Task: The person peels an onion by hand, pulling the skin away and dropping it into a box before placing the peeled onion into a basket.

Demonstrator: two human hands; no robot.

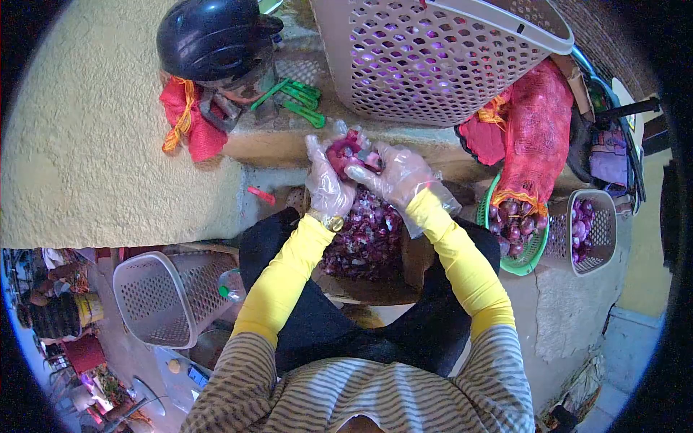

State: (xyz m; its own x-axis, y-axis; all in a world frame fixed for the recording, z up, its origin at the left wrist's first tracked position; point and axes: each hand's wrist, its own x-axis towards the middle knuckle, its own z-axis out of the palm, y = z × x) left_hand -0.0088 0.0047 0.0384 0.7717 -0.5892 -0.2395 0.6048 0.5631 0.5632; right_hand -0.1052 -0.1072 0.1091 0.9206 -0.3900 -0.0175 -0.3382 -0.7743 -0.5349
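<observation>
Both my hands wear clear plastic gloves and meet above a cardboard box (416, 263) between my knees. My left hand (330, 186) is closed around a red onion (343, 154), its thumb up along the side. Against the same onion, my right hand (401, 175) is closed with its thumb reaching across; a small pale and pinkish piece shows at its fingers, and I cannot make out whether it is a tool or peel. Purple onion skins (364, 242) fill the box below.
A large perforated basket (433, 72) stands ahead. To the right, red onions spill from a red mesh sack (534, 137) into a green basket (489, 198), beside a smaller basket (613, 234). Green-handled tools (303, 101), a black helmet (209, 43) and another basket (155, 296) are leftward.
</observation>
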